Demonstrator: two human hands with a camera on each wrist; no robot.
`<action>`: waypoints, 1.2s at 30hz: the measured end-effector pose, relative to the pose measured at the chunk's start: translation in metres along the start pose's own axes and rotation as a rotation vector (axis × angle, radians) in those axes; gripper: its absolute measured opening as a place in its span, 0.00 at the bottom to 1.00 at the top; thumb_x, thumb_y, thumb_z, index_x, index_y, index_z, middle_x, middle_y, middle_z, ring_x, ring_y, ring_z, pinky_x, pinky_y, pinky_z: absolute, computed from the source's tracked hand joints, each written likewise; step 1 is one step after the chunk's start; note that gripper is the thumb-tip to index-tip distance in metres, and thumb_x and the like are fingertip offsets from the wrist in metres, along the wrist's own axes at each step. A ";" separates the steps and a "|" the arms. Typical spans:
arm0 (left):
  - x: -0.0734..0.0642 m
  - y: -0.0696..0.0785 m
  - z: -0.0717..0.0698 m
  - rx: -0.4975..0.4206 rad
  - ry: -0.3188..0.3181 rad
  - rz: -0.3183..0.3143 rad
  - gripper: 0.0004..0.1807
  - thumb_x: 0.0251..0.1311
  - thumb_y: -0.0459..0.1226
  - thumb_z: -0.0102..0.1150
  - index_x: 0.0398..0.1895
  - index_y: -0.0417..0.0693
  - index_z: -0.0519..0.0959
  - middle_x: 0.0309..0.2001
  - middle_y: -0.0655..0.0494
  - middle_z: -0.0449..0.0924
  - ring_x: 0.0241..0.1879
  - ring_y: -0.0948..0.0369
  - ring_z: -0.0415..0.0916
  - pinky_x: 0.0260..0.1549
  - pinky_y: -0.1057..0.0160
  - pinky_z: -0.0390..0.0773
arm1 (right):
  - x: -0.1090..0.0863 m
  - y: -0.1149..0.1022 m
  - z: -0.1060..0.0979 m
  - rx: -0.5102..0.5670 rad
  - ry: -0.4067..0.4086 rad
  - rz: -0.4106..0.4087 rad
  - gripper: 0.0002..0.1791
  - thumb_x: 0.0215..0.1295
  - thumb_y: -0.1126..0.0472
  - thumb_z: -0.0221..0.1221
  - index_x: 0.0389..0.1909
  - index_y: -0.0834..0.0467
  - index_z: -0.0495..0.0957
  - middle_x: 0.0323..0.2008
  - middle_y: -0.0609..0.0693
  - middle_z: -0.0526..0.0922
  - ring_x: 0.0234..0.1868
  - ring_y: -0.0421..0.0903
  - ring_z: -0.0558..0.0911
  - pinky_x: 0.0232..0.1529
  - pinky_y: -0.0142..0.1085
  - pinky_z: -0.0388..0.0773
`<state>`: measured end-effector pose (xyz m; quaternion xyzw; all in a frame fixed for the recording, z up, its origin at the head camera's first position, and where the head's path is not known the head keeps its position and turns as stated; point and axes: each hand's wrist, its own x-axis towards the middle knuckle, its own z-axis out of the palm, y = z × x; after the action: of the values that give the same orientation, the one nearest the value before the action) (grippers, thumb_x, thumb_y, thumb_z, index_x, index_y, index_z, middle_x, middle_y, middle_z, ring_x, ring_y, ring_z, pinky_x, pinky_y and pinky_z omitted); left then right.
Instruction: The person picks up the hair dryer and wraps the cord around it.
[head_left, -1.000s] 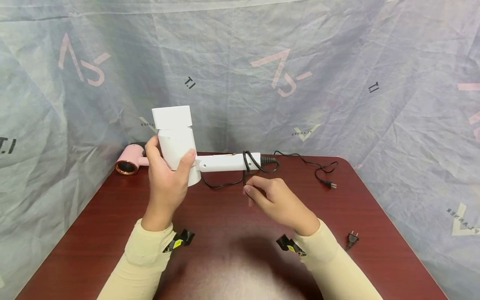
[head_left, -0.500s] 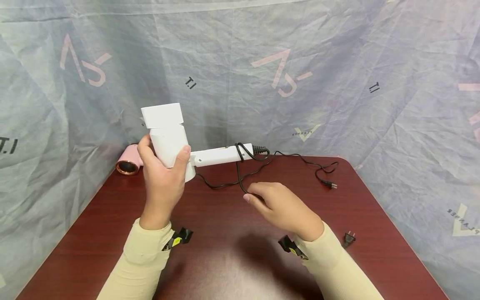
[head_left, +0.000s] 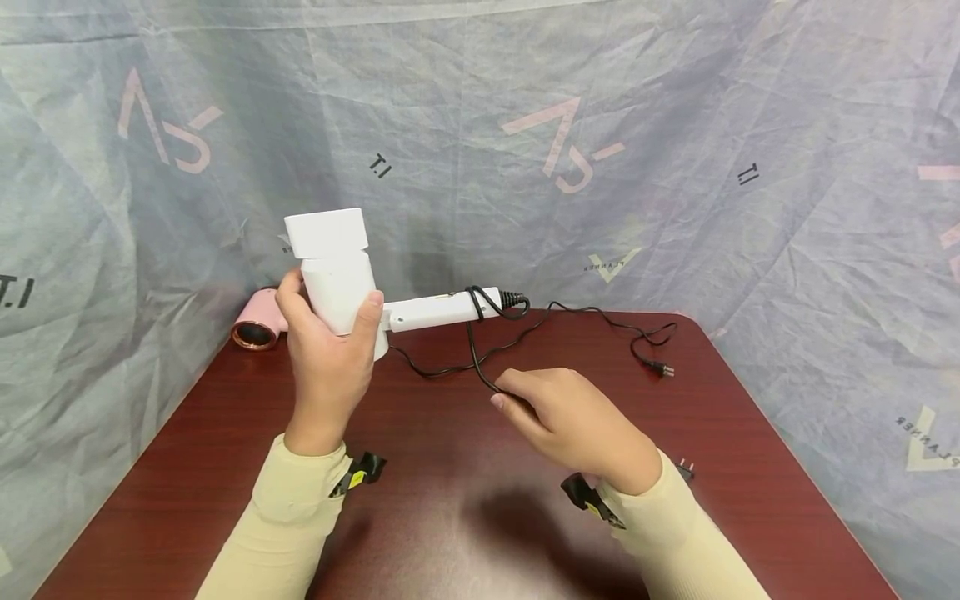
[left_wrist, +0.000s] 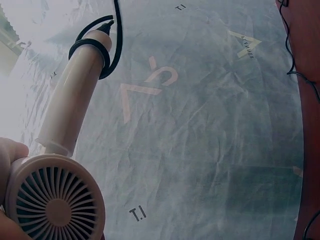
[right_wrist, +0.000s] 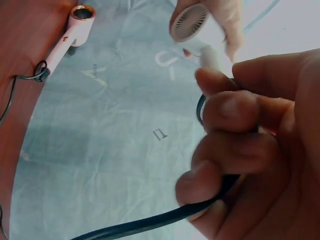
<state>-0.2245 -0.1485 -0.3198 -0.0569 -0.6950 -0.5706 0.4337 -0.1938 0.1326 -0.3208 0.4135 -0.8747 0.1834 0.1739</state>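
My left hand [head_left: 326,375] grips the barrel of a white hair dryer [head_left: 341,292] and holds it above the table, its handle [head_left: 438,312] pointing right. The left wrist view shows the round vent grille [left_wrist: 59,200] and a loop of black cord [left_wrist: 102,60] around the handle's end. From there the cord [head_left: 472,350] hangs down to my right hand [head_left: 573,417], whose fingers curl round it. Beyond that hand, the cord [right_wrist: 145,222] trails off in the right wrist view.
Behind my left hand a pink hair dryer [head_left: 258,321] lies on the dark red table [head_left: 420,450]. A thin cord runs along the back to a plug [head_left: 660,368]. Another plug [head_left: 686,471] is partly hidden by my right sleeve. A grey printed cloth [head_left: 465,150] hangs behind.
The white hair dryer has shifted a little left. My right hand has drawn the cord slightly down and right, away from the handle. The nearer plug has slid left, towards my right sleeve.
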 end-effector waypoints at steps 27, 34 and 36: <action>-0.011 0.000 0.008 0.060 -0.175 0.124 0.46 0.52 0.41 0.76 0.73 0.54 0.62 0.55 0.47 0.79 0.45 0.54 0.78 0.41 0.52 0.76 | -0.001 -0.001 -0.019 0.095 0.418 -0.199 0.06 0.70 0.63 0.64 0.45 0.53 0.85 0.30 0.38 0.77 0.26 0.32 0.67 0.29 0.24 0.64; -0.011 -0.002 0.008 0.071 -0.219 0.171 0.46 0.49 0.40 0.77 0.73 0.55 0.65 0.54 0.49 0.80 0.44 0.55 0.78 0.41 0.54 0.76 | -0.001 0.004 -0.024 0.112 0.504 -0.189 0.06 0.63 0.63 0.71 0.38 0.54 0.84 0.26 0.39 0.72 0.24 0.34 0.65 0.27 0.22 0.61; -0.011 -0.002 0.008 0.071 -0.223 0.174 0.46 0.48 0.39 0.78 0.72 0.56 0.66 0.53 0.50 0.80 0.44 0.55 0.79 0.40 0.55 0.76 | -0.001 0.006 -0.025 0.096 0.523 -0.180 0.06 0.62 0.62 0.72 0.37 0.54 0.84 0.26 0.39 0.72 0.25 0.34 0.65 0.28 0.22 0.62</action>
<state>-0.2228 -0.1377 -0.3285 -0.1646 -0.7511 -0.4962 0.4032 -0.1940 0.1487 -0.3005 0.4359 -0.7502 0.3088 0.3897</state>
